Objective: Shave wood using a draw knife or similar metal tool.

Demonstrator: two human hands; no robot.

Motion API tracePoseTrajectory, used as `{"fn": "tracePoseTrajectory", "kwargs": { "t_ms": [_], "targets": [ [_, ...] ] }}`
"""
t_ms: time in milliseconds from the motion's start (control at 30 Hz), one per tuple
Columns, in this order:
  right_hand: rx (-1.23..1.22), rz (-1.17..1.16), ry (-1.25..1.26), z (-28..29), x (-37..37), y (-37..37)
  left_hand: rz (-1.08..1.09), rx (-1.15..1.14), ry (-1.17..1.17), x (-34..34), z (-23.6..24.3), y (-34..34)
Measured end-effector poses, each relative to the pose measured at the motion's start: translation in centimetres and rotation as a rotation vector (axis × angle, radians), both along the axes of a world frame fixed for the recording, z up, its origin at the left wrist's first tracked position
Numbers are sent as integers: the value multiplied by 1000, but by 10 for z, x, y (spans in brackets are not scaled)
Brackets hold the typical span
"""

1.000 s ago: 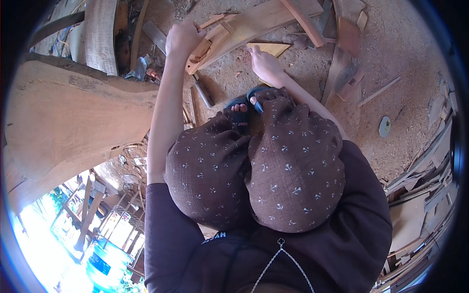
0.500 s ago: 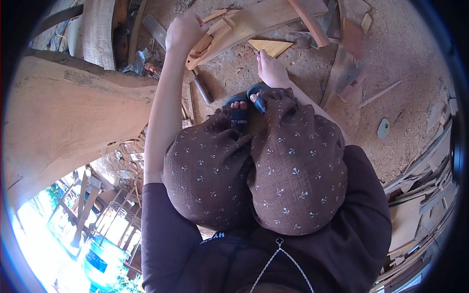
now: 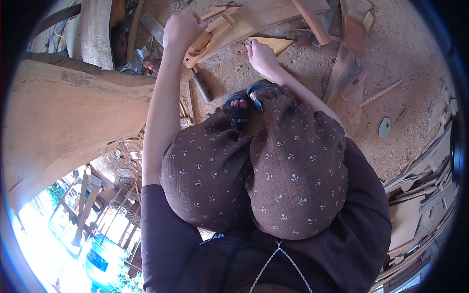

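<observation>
My left hand [image 3: 182,31] is closed in a fist at the top, just left of a small reddish wooden block [image 3: 200,45] on a long pale board [image 3: 264,22]. Whatever the fist may hold is hidden. My right hand [image 3: 264,60] is raised beyond my feet, thumb and fingers pinched together. Anything between them is too small to make out. Behind its fingers lies a yellowish triangular wood piece [image 3: 276,44]. On the ground below the board's near end rests a tool with a dark cylindrical handle [image 3: 202,87].
A large wooden slab [image 3: 78,112] fills the left side. A reddish wood strip [image 3: 311,22] crosses the board's far right. Scrap wood [image 3: 353,36] lies beyond it. Stacked thin boards [image 3: 415,215] line the right edge. A round pale disc [image 3: 384,128] lies on the ground.
My right hand has moved left and slightly up, nearer the board's near end, fingers still pinched. My left fist has shifted slightly left and up.
</observation>
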State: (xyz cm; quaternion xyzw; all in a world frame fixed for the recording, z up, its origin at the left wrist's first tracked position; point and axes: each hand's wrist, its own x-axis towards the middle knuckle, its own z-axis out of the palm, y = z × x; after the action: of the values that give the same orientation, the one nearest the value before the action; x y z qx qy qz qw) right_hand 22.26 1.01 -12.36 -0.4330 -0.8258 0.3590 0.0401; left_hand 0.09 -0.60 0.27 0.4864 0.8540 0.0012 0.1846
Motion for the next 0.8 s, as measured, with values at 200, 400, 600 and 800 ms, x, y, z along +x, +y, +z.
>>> {"fn": "tracePoseTrajectory", "kwargs": {
  "t_ms": [200,400,600,800],
  "targets": [
    [-96,-29,30,-14,-1,7,2,3,-8,1,-4,5],
    [-139,11,-66,3,-5,7,11,-14,15,1,-1,1],
    [-132,9,-115,14,18,2,4,-10,19,9,5,6],
    [-142,-8,-175,21,42,-16,5,0,41,3,2,1]
  ]
}}
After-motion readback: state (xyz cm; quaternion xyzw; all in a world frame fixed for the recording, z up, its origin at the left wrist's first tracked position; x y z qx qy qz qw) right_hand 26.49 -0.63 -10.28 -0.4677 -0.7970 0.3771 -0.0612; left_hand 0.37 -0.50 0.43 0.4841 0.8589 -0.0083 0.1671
